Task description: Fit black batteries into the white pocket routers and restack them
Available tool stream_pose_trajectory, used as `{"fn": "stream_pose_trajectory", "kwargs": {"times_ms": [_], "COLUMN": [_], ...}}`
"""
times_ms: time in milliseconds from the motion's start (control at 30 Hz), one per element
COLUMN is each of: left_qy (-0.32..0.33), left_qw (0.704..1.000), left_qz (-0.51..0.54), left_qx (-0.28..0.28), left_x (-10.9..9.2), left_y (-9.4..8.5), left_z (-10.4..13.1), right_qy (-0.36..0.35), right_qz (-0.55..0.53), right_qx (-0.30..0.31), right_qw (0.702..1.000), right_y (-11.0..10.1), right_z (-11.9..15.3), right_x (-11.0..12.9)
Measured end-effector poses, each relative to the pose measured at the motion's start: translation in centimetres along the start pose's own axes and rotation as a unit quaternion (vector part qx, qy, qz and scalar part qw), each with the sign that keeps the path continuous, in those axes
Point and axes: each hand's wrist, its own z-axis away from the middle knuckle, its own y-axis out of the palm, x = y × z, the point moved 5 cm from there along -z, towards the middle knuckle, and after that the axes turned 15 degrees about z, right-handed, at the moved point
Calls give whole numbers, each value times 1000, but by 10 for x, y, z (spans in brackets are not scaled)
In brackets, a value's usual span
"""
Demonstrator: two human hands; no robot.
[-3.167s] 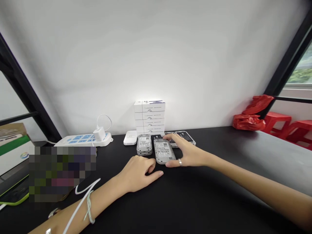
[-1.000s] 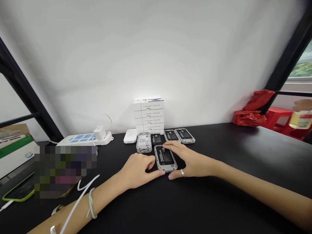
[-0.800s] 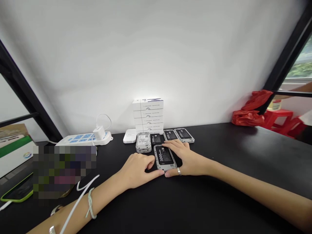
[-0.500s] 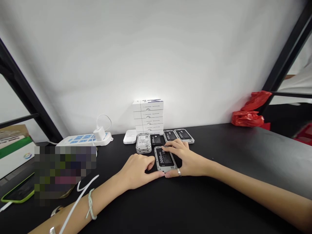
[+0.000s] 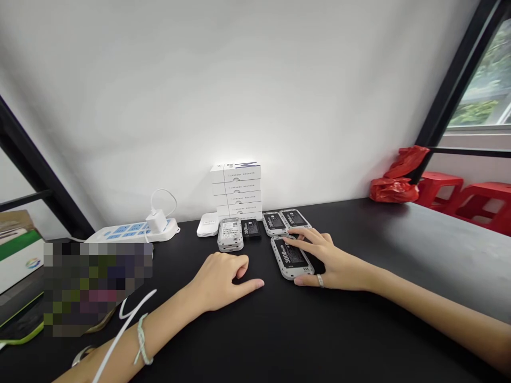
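My right hand (image 5: 319,260) grips a grey handheld device (image 5: 293,258) lying flat on the black table. Its thumb is on the near edge and its fingers rest over the far end. A black battery marked 3000mAh fills the device's open back. My left hand (image 5: 223,281) rests on the table left of it, empty, with thumb stretched out and fingers loosely curled. Behind the right hand lie two similar devices with batteries, one at the left (image 5: 274,223) and one at the right (image 5: 294,218). A loose black battery (image 5: 250,229) lies beside a stack of battery-less devices (image 5: 230,234).
A stack of white boxes (image 5: 237,191) stands against the wall, with white covers (image 5: 208,224) beside it. At left are a power strip (image 5: 131,230) with a plugged-in charger (image 5: 156,220), and a white cable (image 5: 123,332) crossing my left forearm. A red plastic bag (image 5: 393,190) sits at the back right.
My right hand has slid the device to the right, away from my left hand and in front of the two similar devices. My left hand stays almost in place. The view has turned slightly right.
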Motion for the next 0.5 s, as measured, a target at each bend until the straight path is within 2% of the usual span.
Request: {"fn": "stream_pose_trajectory", "kwargs": {"times_ms": [133,333,400,500], "left_qy": [1,9,21,42], "left_qw": [1000,1000,1000,999], "left_qz": [-2,2,8,6], "left_qx": [0,-3,-5,-7], "left_x": [-1,-2,-2,-3], "left_y": [0,0,0,1], "left_z": [0,0,1,0], "right_qy": [11,31,18,-16], "right_qz": [-10,-14,-4,-4], "right_qx": [14,0,-22,-88], "right_qw": [1000,999,1000,996], "right_y": [-1,3,0,-13], "right_z": [-1,-3,-5,-9], "right_x": [2,-1,0,5]}}
